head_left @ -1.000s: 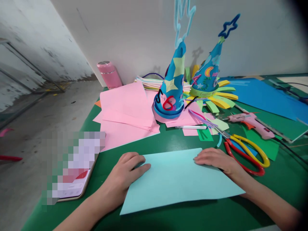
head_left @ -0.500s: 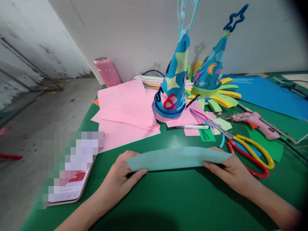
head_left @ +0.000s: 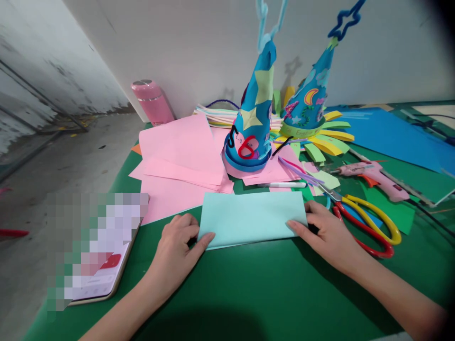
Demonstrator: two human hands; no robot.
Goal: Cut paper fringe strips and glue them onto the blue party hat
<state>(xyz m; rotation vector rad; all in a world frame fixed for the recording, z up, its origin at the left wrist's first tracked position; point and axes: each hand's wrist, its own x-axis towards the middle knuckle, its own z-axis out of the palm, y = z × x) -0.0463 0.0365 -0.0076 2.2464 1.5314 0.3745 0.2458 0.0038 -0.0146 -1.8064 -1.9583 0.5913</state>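
A folded sheet of light blue-green paper (head_left: pixel 253 219) is held by its two ends just over the green table (head_left: pixel 270 289). My left hand (head_left: pixel 181 246) pinches its left end, thumb on the near face and fingers curled behind. At the right end, my right hand (head_left: pixel 318 232) grips the paper the same way, its thumb lying on the front. Close beyond my right hand lie scissors (head_left: pixel 368 225) with red and yellow handles. A white pen (head_left: pixel 282 185) rests just behind the paper.
Two decorated blue cone hats (head_left: pixel 254 111) stand at the back. Pink paper sheets (head_left: pixel 174 151) spread to their left, near a pink bottle (head_left: pixel 152 102). A phone (head_left: pixel 113 255) lies by the left edge. On the right are a pink glue gun (head_left: pixel 377 176) and blue sheet (head_left: pixel 398 137).
The paper, seen before as a narrow curved strip, now shows a broad, flatter face. My hands have come closer together, and my right hand has moved left. The view has shifted slightly.
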